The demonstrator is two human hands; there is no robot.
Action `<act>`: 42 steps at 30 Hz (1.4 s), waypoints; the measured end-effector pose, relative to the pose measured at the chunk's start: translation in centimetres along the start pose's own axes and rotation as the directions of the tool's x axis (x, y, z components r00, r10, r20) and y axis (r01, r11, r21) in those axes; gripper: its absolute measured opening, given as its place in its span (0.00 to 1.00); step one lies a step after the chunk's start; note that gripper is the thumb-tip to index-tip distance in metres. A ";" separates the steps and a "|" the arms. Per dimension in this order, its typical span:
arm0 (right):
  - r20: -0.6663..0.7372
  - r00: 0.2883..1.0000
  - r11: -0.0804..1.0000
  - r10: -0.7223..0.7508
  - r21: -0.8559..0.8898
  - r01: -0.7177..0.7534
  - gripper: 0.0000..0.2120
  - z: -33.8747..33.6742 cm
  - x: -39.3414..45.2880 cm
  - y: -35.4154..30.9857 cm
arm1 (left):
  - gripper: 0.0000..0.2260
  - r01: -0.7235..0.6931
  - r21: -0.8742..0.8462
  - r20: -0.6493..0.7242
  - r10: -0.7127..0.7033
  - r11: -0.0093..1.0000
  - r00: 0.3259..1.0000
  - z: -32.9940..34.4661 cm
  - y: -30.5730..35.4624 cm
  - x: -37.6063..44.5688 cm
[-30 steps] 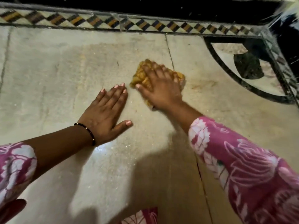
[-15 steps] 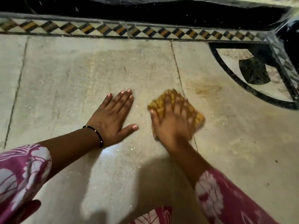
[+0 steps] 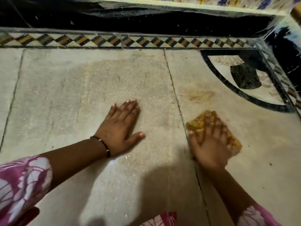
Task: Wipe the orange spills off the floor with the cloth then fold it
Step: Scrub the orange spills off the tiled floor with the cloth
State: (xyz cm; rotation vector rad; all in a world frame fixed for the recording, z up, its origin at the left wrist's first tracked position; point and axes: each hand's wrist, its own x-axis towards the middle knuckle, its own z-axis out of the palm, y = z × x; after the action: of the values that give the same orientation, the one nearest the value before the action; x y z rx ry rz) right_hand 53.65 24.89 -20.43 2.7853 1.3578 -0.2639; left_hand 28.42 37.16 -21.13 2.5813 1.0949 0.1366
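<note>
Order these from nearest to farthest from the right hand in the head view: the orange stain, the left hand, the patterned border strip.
From the right hand:
1. Orange stain, just ahead of it on the same slab.
2. Left hand, to its left across the floor joint.
3. Patterned border strip, far ahead by the wall.

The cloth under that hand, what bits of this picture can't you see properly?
- Cloth, head view: its middle is hidden under the right hand.
- Right hand's fingers: motion-blurred, so their grip is unclear.
- Orange stain: faint, edges hard to trace.
- Brown object: cut off by the right edge.
</note>
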 end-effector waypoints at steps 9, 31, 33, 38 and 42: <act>-0.007 0.881 0.880 -0.474 0.039 0.473 0.34 -1.7 12.2 -5.2 | 0.37 -0.111 0.201 0.053 0.102 0.973 0.993 1.1 -0.7 2.9; -0.092 0.986 0.986 0.137 0.111 -0.126 0.37 -1.4 9.6 11.0 | 0.36 -0.107 0.150 0.088 0.095 0.983 0.992 0.8 -1.1 1.6; -0.053 0.975 0.969 0.214 0.141 -0.205 0.38 -1.0 4.7 10.7 | 0.37 -0.119 0.133 0.088 0.107 0.984 0.990 0.6 -1.3 1.5; -0.057 0.997 0.998 -0.050 0.023 0.051 0.34 0.9 -3.4 1.8 | 0.36 -0.138 0.141 0.098 0.125 0.980 0.987 0.6 -1.3 1.4; -0.003 0.954 0.953 -0.301 0.024 0.301 0.34 -0.6 2.0 3.2 | 0.36 -0.211 0.206 0.156 0.181 0.956 0.971 0.1 -1.5 0.7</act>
State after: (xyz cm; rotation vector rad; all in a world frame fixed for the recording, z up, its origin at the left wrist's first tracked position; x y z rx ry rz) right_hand 57.48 24.50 -20.35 2.5855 1.7896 -0.2897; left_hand 27.87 38.60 -21.77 2.8465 0.8455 -0.1200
